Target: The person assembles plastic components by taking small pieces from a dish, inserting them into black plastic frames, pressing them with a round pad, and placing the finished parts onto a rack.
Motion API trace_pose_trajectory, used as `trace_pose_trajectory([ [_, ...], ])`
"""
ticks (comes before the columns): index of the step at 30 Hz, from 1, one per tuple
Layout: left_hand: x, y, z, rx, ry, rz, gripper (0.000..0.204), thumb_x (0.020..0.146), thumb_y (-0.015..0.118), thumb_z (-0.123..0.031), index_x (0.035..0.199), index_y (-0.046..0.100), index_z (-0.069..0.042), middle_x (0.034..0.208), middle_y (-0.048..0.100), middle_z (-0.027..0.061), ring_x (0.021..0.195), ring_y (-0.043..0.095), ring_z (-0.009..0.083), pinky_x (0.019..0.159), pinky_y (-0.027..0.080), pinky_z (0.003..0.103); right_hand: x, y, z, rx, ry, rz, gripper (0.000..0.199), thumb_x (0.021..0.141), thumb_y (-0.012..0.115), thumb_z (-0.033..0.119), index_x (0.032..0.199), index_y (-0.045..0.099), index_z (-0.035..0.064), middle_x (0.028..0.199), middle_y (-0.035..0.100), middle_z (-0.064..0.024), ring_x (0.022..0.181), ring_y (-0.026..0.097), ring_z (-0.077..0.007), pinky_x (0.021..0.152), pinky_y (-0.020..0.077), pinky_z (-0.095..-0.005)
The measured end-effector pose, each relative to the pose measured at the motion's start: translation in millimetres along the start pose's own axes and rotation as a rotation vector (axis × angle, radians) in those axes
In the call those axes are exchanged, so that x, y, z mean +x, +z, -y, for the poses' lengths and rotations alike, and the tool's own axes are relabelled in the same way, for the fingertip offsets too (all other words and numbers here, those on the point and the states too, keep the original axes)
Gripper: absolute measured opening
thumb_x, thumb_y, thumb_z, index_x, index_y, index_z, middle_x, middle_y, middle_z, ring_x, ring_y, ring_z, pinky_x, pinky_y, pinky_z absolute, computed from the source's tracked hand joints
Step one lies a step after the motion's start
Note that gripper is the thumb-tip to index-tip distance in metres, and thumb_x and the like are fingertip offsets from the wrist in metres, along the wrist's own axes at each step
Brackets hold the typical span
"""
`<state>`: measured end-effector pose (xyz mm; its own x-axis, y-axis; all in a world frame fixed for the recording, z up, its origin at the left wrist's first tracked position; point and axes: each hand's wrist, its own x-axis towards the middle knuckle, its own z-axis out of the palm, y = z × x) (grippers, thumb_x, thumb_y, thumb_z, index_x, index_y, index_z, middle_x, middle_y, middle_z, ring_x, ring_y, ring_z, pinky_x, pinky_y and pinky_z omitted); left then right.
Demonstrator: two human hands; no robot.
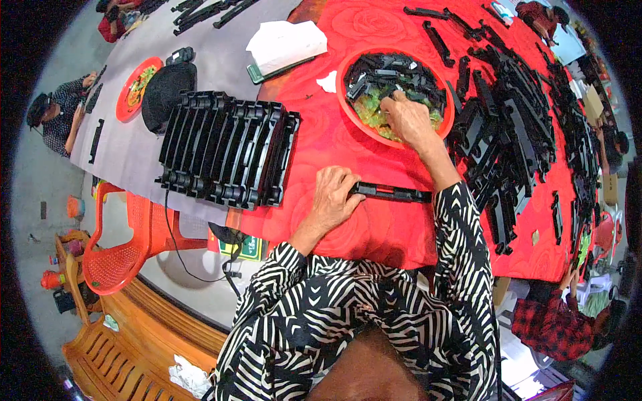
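Observation:
My left hand (331, 200) grips one end of a long black plastic strip (393, 192), which lies crosswise above the red cloth in front of me. My right hand (409, 120) reaches into a round red basin (343, 90). Its fingers are pinched together over the basin's yellow-green patterned bottom, and what they hold, if anything, is hidden. Small black plastic parts (391, 72) fill the far side of that basin. To the left stands a neat stack of black plastic strips (227, 150), lined up in rows.
Loose black strips (501, 140) are heaped on the right of the red cloth (394, 234). Beyond the stack are a black cap (167, 93), a red plate (126, 100) and white tissue (286, 45). A red plastic chair (120, 257) and wooden bench (127, 341) stand left. Other people work around the table.

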<state>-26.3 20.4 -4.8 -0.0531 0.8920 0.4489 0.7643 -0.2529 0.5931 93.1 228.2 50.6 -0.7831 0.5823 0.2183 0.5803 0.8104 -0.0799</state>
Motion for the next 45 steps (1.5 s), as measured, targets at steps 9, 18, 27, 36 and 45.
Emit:
trace_pose_trajectory([
  [9, 6, -6, -10, 0.006, -0.027, -0.191, 0.04, 0.066, 0.074, -0.021, 0.096, 0.057, -0.001, 0.098, 0.055, 0.0127, 0.095, 0.051, 0.031, 0.083, 0.038, 0.042, -8, -7, -4, 0.0, 0.062, -0.205, 0.014, 0.074, 0.062, 0.018, 0.078, 0.056, 0.0059, 0.082, 0.056, -0.0141, 0.065, 0.062, -0.0319, 0.056, 0.0501, -0.0427],
  [18, -4, -27, -43, -0.806, -0.382, -0.022, 0.022, 0.08, 0.067, -0.005, 0.1, 0.059, 0.0, 0.09, 0.064, 0.0054, 0.085, 0.06, 0.011, 0.074, 0.049, 0.025, -112, -43, 83, 0.404, -0.139, -0.182, 0.015, 0.071, 0.067, 0.012, 0.08, 0.055, 0.0084, 0.07, 0.047, -0.0074, 0.056, 0.055, -0.0235, 0.048, 0.0446, -0.0337],
  [27, -38, -6, -40, -0.983, -0.587, 0.15, 0.007, 0.083, 0.062, -0.001, 0.089, 0.06, 0.0, 0.079, 0.062, 0.0009, 0.073, 0.056, 0.0056, 0.066, 0.047, 0.021, -167, -13, 112, 0.581, 0.132, -0.183, 0.015, 0.069, 0.069, 0.005, 0.08, 0.059, 0.0069, 0.072, 0.05, -0.0085, 0.055, 0.054, -0.0253, 0.048, 0.0451, -0.0343],
  [36, -28, 1, -42, -0.865, -0.569, 0.073, 0.006, 0.083, 0.063, -0.002, 0.088, 0.061, 0.0, 0.075, 0.062, 0.0009, 0.069, 0.056, 0.0054, 0.062, 0.047, 0.02, -177, -15, 99, 0.936, 0.506, -0.086, 0.011, 0.071, 0.069, 0.004, 0.078, 0.06, 0.0029, 0.071, 0.056, -0.0092, 0.062, 0.055, -0.023, 0.054, 0.0445, -0.0328],
  [45, 13, -11, -27, 0.062, 0.054, 0.031, 0.029, 0.067, 0.071, -0.014, 0.091, 0.058, -0.003, 0.103, 0.052, 0.0114, 0.103, 0.048, 0.0311, 0.085, 0.037, 0.043, -153, -29, 64, 0.527, 0.511, 0.007, 0.015, 0.079, 0.061, 0.02, 0.079, 0.055, 0.0058, 0.077, 0.054, -0.0132, 0.069, 0.056, -0.035, 0.059, 0.0435, -0.0442],
])
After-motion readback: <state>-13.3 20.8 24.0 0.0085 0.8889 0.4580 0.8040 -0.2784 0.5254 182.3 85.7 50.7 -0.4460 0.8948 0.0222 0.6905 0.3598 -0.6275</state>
